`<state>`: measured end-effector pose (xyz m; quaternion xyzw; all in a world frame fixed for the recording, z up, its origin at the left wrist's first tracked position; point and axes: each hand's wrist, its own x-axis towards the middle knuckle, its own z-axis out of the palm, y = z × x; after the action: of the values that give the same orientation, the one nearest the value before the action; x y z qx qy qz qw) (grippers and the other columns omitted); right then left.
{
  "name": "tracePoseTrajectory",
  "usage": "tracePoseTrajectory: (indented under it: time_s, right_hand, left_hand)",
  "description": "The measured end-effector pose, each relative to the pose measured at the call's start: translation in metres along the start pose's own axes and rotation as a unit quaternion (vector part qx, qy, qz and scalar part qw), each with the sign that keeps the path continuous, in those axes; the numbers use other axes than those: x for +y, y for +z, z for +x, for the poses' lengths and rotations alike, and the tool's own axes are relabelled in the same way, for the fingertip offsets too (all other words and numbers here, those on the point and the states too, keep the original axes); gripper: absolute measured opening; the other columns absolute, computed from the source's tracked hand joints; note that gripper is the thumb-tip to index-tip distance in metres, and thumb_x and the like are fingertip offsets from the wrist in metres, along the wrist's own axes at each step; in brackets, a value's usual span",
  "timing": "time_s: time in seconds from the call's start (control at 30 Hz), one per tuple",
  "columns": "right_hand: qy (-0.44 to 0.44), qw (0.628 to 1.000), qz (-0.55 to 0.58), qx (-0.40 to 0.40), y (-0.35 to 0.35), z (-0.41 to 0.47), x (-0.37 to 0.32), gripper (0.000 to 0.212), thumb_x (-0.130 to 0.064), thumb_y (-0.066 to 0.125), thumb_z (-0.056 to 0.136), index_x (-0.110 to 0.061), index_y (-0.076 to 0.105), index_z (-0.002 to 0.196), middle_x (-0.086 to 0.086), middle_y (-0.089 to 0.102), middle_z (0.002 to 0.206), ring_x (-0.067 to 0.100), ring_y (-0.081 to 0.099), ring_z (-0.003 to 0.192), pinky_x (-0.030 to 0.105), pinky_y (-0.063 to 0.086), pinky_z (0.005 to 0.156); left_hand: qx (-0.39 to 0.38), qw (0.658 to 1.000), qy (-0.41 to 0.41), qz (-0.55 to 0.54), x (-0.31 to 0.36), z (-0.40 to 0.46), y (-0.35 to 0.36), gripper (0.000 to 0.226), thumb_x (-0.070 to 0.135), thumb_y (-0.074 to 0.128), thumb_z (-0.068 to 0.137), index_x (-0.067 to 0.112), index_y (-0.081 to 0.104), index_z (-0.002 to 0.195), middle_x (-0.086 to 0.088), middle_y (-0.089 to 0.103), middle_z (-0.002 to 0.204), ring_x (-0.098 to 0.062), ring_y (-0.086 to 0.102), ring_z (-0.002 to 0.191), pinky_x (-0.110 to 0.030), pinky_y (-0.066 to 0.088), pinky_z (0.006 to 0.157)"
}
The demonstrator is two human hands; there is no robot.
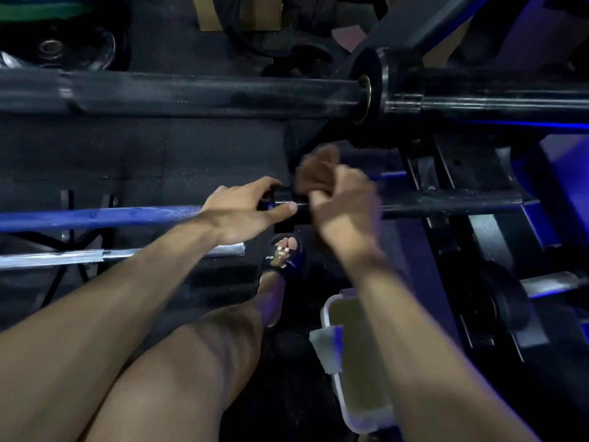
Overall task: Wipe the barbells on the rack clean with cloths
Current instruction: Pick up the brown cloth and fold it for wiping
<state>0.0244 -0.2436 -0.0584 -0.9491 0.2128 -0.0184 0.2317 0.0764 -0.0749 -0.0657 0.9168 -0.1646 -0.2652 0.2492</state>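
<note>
A blue barbell (95,216) lies across the rack at mid-height, and its black collar (288,202) joins a black shaft (446,202) running right. My left hand (245,212) grips the bar at the collar, thumb under and fingers over. My right hand (341,199) is blurred, curled round a brown cloth (315,173) pressed against the collar. A thicker black barbell (191,94) with a brass-ringed collar (365,97) sits higher on the rack. A silver bar (63,258) lies lower.
A white tub of yellowish liquid (357,362) stands on the floor at lower right, a white cloth (328,347) draped over its rim. My sandalled foot (283,260) is below the bar. Black rack uprights (478,237) stand right; weight plates (79,46) lie at far left.
</note>
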Motion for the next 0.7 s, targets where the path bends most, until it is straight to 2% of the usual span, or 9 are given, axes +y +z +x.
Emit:
tracePoseTrajectory:
  time_s: [0.07,0.1,0.17,0.27,0.37,0.43,0.53,0.63,0.7]
  right_hand:
    - [-0.063,0.997,-0.018,-0.040,0.012,-0.009,-0.021,0.026,-0.033,0.060,0.093,-0.018,0.059,0.113,0.005,0.058,0.120,0.033,0.060,0.106,0.037,0.038,0.076]
    - [-0.067,0.997,-0.037,-0.027,0.011,-0.006,-0.020,0.024,-0.034,0.059,0.093,-0.019,0.059,0.112,0.005,0.058,0.118,0.035,0.061,0.105,0.036,0.034,0.074]
    - [-0.046,0.996,-0.074,0.015,-0.001,0.006,0.004,0.021,-0.033,0.057,0.094,-0.019,0.062,0.109,0.005,0.061,0.116,0.035,0.062,0.105,0.033,0.031,0.073]
    - [0.017,0.990,-0.127,0.065,-0.029,0.030,0.053,0.023,-0.031,0.057,0.094,-0.015,0.066,0.108,0.010,0.058,0.115,0.037,0.061,0.103,0.032,0.033,0.074]
    - [0.100,0.977,-0.173,0.072,-0.045,0.040,0.068,0.031,-0.032,0.059,0.095,-0.011,0.065,0.116,0.014,0.053,0.124,0.042,0.061,0.104,0.037,0.034,0.077]
    - [0.095,0.974,-0.197,0.060,-0.036,0.034,0.050,0.029,-0.028,0.058,0.096,-0.010,0.062,0.118,0.015,0.053,0.124,0.041,0.062,0.103,0.035,0.035,0.075]
    - [0.004,0.992,-0.123,0.020,-0.003,0.011,-0.004,0.028,-0.031,0.060,0.092,-0.014,0.061,0.115,0.012,0.053,0.122,0.036,0.061,0.106,0.035,0.043,0.077]
    - [-0.039,0.998,-0.019,-0.048,0.015,-0.006,-0.040,0.029,-0.037,0.057,0.095,-0.016,0.058,0.115,0.009,0.053,0.122,0.034,0.057,0.110,0.036,0.041,0.084]
    - [-0.020,0.999,-0.025,-0.033,0.008,-0.001,-0.025,0.027,-0.037,0.054,0.097,-0.017,0.058,0.114,0.007,0.054,0.123,0.034,0.059,0.110,0.035,0.039,0.082]
  left_hand:
    - [0.023,0.999,0.016,0.018,0.000,-0.001,0.001,0.045,0.067,0.052,0.092,0.036,0.056,0.124,0.015,0.061,0.098,-0.022,0.060,0.102,-0.032,0.033,0.083]
    - [0.040,0.999,0.022,0.006,-0.001,-0.002,0.001,0.043,0.067,0.057,0.090,0.036,0.058,0.120,0.018,0.062,0.092,-0.019,0.061,0.096,-0.031,0.033,0.082]
    - [0.053,0.998,0.023,-0.031,-0.007,-0.002,0.002,0.048,0.065,0.070,0.081,0.040,0.058,0.120,0.021,0.064,0.089,-0.011,0.061,0.094,-0.031,0.040,0.089]
    - [0.058,0.996,0.046,-0.052,-0.012,-0.003,0.003,0.064,0.061,0.083,0.070,0.043,0.053,0.124,0.028,0.062,0.102,-0.004,0.061,0.100,-0.034,0.043,0.104]
    - [0.040,0.995,0.028,-0.089,-0.011,0.000,0.002,0.064,0.071,0.069,0.080,0.043,0.050,0.134,0.025,0.062,0.120,-0.002,0.057,0.114,-0.029,0.041,0.106]
    - [0.024,0.998,0.010,-0.054,-0.012,0.003,0.003,0.061,0.078,0.052,0.087,0.045,0.050,0.138,0.020,0.064,0.121,-0.012,0.056,0.121,-0.033,0.042,0.105]
    - [0.019,1.000,0.011,-0.010,-0.008,0.003,0.004,0.052,0.071,0.050,0.091,0.037,0.057,0.129,0.013,0.067,0.111,-0.019,0.060,0.113,-0.034,0.043,0.095]
    - [0.052,0.998,0.027,0.028,-0.005,0.002,0.002,0.032,0.053,0.059,0.091,0.023,0.057,0.102,-0.004,0.071,0.110,-0.029,0.063,0.106,-0.035,0.038,0.081]
    - [0.067,0.997,0.049,-0.005,-0.008,0.000,0.002,0.043,0.060,0.063,0.087,0.028,0.061,0.116,0.005,0.072,0.107,-0.021,0.064,0.106,-0.037,0.044,0.092]
